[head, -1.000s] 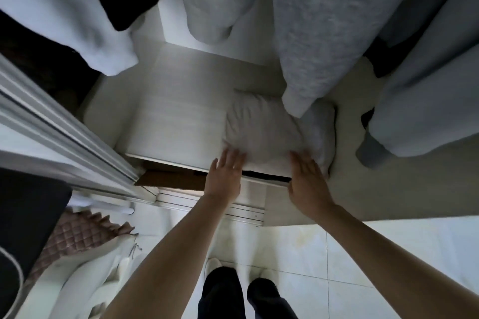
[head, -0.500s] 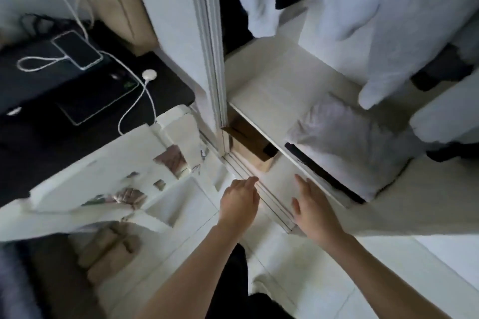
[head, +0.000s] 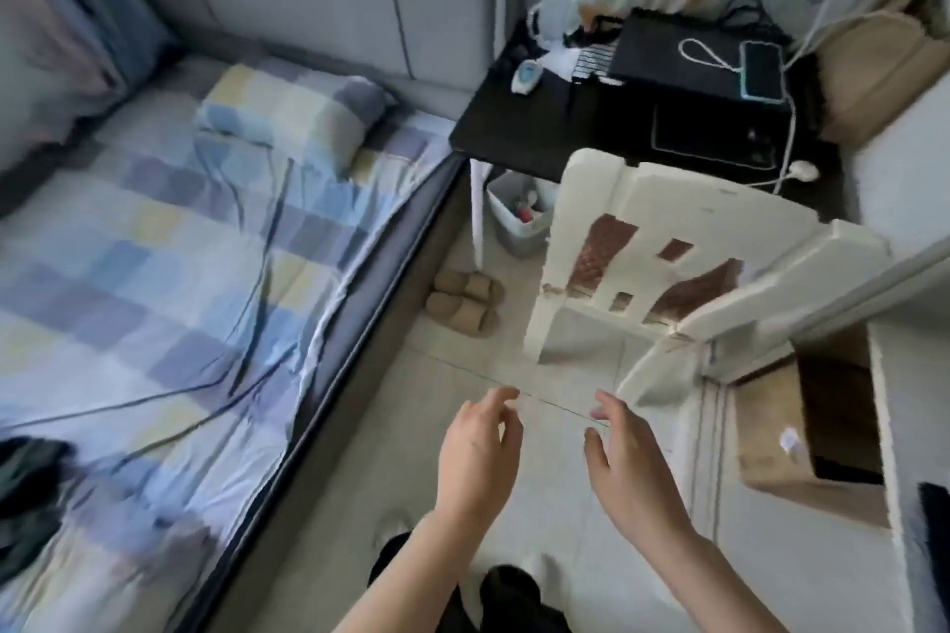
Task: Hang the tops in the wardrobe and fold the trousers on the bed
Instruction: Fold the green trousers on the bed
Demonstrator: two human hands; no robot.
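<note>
Both hands — left hand (head: 478, 452), right hand (head: 629, 465) — hung empty, fingers loosely spread; dark clothes (head: 28, 483) on the bed (head: 169, 242) looked unfolded.

view: one head-worn camera, wide-angle
facing: forward and down over the tiled floor (head: 452, 427)
near: both hands, low centre
left: bed (head: 154, 247)
far right: black desk (head: 591, 129)

Slippers (head: 464, 299) beside black desk (head: 534, 139)
</note>
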